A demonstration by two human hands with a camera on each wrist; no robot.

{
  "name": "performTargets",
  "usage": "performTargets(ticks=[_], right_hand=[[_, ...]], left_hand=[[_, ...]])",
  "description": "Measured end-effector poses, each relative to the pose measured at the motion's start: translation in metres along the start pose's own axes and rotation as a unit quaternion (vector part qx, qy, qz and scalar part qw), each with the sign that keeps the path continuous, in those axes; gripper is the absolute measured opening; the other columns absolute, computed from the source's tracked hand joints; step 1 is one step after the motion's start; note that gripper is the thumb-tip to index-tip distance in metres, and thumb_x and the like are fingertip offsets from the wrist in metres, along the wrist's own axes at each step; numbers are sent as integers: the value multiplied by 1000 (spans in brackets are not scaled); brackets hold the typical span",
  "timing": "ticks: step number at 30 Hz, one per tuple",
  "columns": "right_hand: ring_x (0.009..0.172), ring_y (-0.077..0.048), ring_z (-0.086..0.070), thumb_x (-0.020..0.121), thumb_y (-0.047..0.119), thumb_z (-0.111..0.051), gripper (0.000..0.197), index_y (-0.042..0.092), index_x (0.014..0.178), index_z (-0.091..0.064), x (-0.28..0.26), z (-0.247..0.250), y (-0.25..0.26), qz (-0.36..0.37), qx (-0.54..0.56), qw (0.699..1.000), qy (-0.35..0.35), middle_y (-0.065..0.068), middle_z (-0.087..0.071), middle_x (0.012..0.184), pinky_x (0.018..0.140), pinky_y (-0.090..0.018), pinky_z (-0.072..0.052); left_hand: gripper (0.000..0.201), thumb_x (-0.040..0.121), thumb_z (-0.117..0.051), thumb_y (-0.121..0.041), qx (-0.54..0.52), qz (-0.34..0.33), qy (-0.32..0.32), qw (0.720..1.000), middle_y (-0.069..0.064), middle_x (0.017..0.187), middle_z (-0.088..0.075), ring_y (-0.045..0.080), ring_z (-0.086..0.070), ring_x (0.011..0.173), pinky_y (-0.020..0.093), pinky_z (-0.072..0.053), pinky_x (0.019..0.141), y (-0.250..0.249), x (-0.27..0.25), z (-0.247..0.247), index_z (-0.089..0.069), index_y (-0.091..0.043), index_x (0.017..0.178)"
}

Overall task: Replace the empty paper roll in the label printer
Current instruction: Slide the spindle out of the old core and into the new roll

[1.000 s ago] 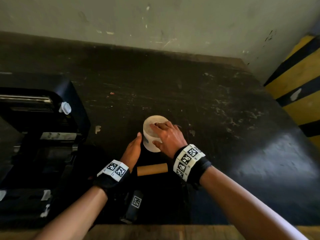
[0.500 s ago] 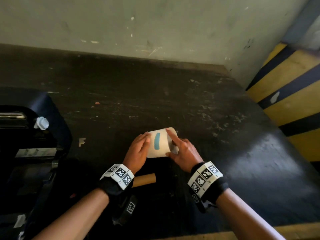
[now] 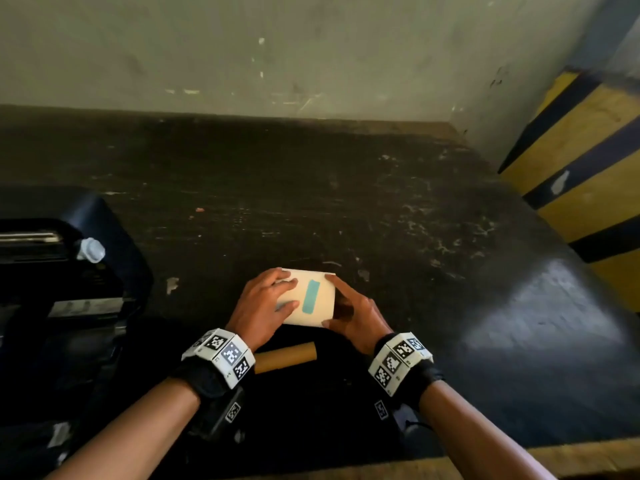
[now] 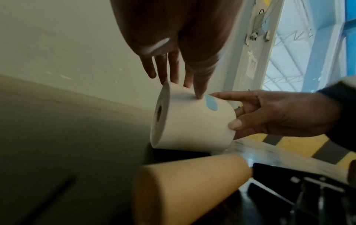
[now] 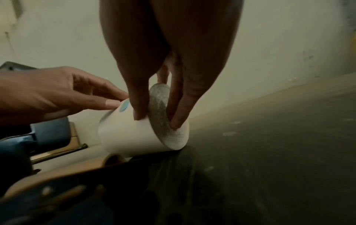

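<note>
A new white paper roll (image 3: 311,317) with a blue tape strip (image 3: 310,296) on its curved side lies on its side between my hands, just above the dark table (image 3: 381,209). My right hand (image 3: 337,303) grips its right end, thumb on the curved side and fingers on the end face (image 5: 167,106). My left hand (image 3: 285,294) holds the left part, with its thumb tip beside the tape. The empty brown cardboard core (image 3: 285,356) lies on the table just nearer to me than the roll. At the far left the black label printer (image 3: 86,237) stands with its lid open.
A white knob (image 3: 90,250) sticks out on the printer's right side. A pale wall (image 3: 311,64) closes off the back of the table, and a yellow-and-black striped post (image 3: 588,168) stands at the right. The scuffed tabletop stretches to the right of my hands.
The roll stood on end with my right hand on top; now it is tipped onto its side and held by both hands, tape facing up. The core has not moved.
</note>
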State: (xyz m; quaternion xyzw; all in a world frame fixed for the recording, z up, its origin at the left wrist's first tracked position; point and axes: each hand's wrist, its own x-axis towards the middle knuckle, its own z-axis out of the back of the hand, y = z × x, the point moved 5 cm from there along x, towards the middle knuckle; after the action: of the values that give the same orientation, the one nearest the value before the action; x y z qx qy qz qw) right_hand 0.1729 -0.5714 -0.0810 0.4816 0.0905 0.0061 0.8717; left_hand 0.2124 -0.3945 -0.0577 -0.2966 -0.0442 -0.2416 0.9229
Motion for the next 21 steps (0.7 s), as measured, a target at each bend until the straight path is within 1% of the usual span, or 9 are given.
performTargets(ticks=[1,3,5,7,10,13,15,17,21], right_hand=[[107,-2,-56,79,7,-71,81,31,144,-28,2,-5,2,3,-1,1000,7,-3,-61,127,74,-1,-44],[109,-5,-57,80,8,-70,80,32,144,-28,6,-13,8,9,0,1000,18,-7,-60,129,87,-12,-46],[112,-12,-58,81,16,-70,75,32,143,-31,7,-16,17,27,-28,999,12,-7,-59,130,97,-26,-48],[116,-20,-55,83,28,-68,67,31,141,-35,8,-15,23,33,-87,996,-5,-8,-54,132,99,-30,-46],[127,-26,-45,84,38,-65,54,31,134,-48,10,-12,25,29,-140,988,-48,-10,-42,142,104,-37,-41],[129,-19,-41,85,32,-65,36,27,121,-63,10,-13,29,59,-143,985,-83,-5,-43,142,103,-30,-38],[128,-14,-41,84,26,-67,28,23,111,-69,9,-16,33,87,-146,980,-107,-2,-46,139,101,-25,-38],[126,-13,-42,82,21,-69,24,20,106,-71,7,-18,35,99,-137,978,-121,-1,-49,136,97,-21,-37],[124,-14,-43,79,16,-72,15,17,94,-73,9,-19,35,90,-85,983,-136,-1,-56,130,95,-20,-33]], left_hand=[[40,82,-65,-24,2,6,-5,1000,2,130,-52,18,-42,127,31,-28,105,6,-3,4,-58,-12,120],[40,81,-66,-26,6,17,-10,1000,1,129,-52,17,-43,125,30,-29,103,14,-9,11,-59,-14,119],[40,81,-66,-27,13,19,-6,1000,1,129,-52,16,-42,125,34,-34,103,17,-14,14,-60,-14,118],[39,80,-67,-27,24,19,-4,1000,2,128,-53,17,-42,126,39,-38,103,15,-17,14,-61,-13,117],[38,80,-67,-28,33,20,-7,999,2,128,-54,18,-42,127,38,-37,101,12,-19,15,-62,-14,115],[39,83,-63,-28,53,25,17,998,0,132,-50,16,-36,129,36,-34,102,8,-23,13,-59,-16,119],[39,84,-62,-29,63,26,22,997,1,134,-48,16,-34,130,37,-36,104,7,-28,12,-58,-17,121],[38,84,-62,-29,65,21,13,998,3,133,-49,18,-35,130,41,-40,101,7,-32,11,-59,-16,119],[35,84,-61,-28,73,13,6,997,6,132,-51,21,-38,128,40,-43,97,4,-36,10,-61,-15,117]])
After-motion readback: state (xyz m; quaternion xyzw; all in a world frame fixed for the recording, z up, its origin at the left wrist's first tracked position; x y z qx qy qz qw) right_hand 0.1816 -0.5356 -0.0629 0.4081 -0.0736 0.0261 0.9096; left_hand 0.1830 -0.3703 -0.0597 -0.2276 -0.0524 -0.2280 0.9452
